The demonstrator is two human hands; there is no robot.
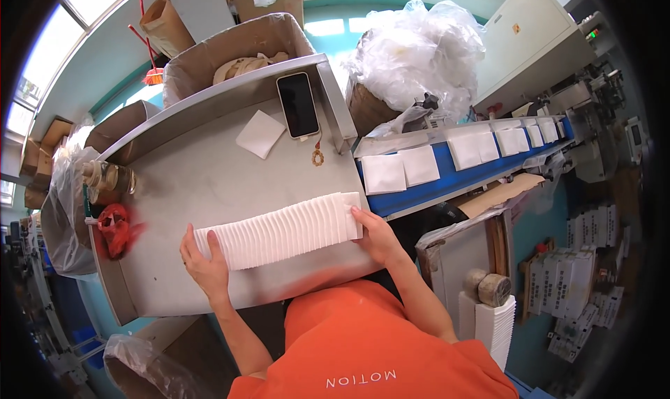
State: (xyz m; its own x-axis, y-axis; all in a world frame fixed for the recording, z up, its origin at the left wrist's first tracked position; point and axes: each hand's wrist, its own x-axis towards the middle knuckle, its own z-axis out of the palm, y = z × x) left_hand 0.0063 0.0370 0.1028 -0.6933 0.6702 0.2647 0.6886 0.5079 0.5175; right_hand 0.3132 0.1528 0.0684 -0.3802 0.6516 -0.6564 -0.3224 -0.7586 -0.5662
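Note:
A long row of folded white paper napkins (279,233) lies on its side across the metal tray table (188,158), close to its near edge. My left hand (206,265) presses the row's left end, thumb on the near side and fingers round the end. At the other end my right hand (377,237) grips the last napkins, its thumb and fingers bent round them. Both hands squeeze the row between them. Farther back on the table, a single folded napkin (261,134) lies beside a dark phone (298,104) with a beaded charm (318,155).
A blue conveyor belt (419,190) carries paired napkins at the right. Left on the table are a glass jar (110,177) and red plastic bag (116,230). Beyond stand a lined cardboard box (185,74) and clear plastic (426,57). Stacked napkins (494,326) stand lower right.

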